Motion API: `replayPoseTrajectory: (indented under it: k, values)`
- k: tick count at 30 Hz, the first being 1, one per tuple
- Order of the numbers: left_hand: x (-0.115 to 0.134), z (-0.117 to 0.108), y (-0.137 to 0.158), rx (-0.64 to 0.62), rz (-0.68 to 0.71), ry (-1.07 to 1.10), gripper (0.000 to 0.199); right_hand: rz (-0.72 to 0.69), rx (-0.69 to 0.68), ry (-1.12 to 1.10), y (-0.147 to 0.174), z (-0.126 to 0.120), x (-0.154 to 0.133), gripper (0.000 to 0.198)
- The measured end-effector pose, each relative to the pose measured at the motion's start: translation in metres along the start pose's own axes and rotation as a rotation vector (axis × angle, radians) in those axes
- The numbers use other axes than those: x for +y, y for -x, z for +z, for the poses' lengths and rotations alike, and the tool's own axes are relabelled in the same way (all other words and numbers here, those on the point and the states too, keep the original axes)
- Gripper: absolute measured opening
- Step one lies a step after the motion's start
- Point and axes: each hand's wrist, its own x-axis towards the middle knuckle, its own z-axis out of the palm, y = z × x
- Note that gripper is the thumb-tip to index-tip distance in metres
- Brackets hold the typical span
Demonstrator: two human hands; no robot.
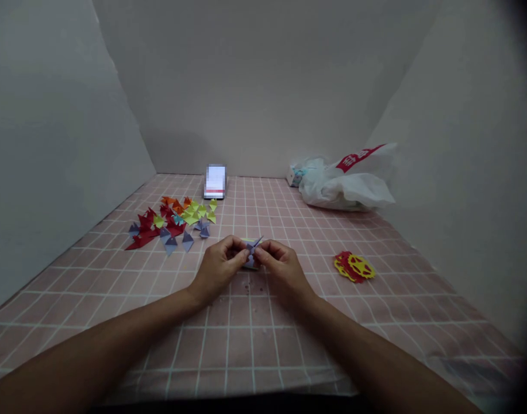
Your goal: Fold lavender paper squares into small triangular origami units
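Between my two hands is a small piece of folded purple paper (252, 246), with a pointed tip sticking up to the right. My left hand (222, 261) pinches its left side between thumb and fingers. On the other side, my right hand (283, 264) grips it the same way. Part of the paper is hidden behind my fingertips. Something pale, yellowish at its far edge, lies just under the paper; I cannot make out what it is. Tiny dark specks dot the tablecloth (241, 345) just below my hands.
Several folded paper pieces (172, 224) in red, orange, yellow-green, blue and purple lie at the left. Behind them a lit phone (215, 181) stands upright. Red and yellow star cutouts (360, 267) lie to the right. A white plastic bag (349, 187) and a small box (294, 175) sit at the back right.
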Motion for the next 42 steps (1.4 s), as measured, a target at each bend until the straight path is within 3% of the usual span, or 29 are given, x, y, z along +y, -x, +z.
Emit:
replayPoseTrajectory:
  k: [7, 16, 22, 35, 42]
  values:
    - [0.0016, -0.0038, -0.0017, 0.058, 0.184, -0.313, 0.008, -0.002, -0.059, 0.049, -0.0006, -0.0007, 0.0019, 0.016]
    - [0.0021, -0.0058, 0.0, -0.119, 0.317, -0.4, 0.009, -0.046, -0.045, 0.18, -0.0003, -0.0023, 0.0011, 0.018]
    - [-0.0014, -0.0078, -0.0034, -0.088, 0.256, -0.315, 0.018, -0.064, -0.068, 0.205, -0.0005, -0.0033, -0.0014, 0.024]
    - [0.0039, -0.0052, -0.0028, -0.133, 0.036, 0.021, 0.02, 0.042, 0.004, -0.057, -0.0016, -0.0001, -0.0018, 0.019]
    - [0.0042, -0.0047, -0.0046, -0.106, 0.023, -0.003, 0.022, 0.078, -0.062, -0.103, -0.0001, -0.0006, 0.0005, 0.019]
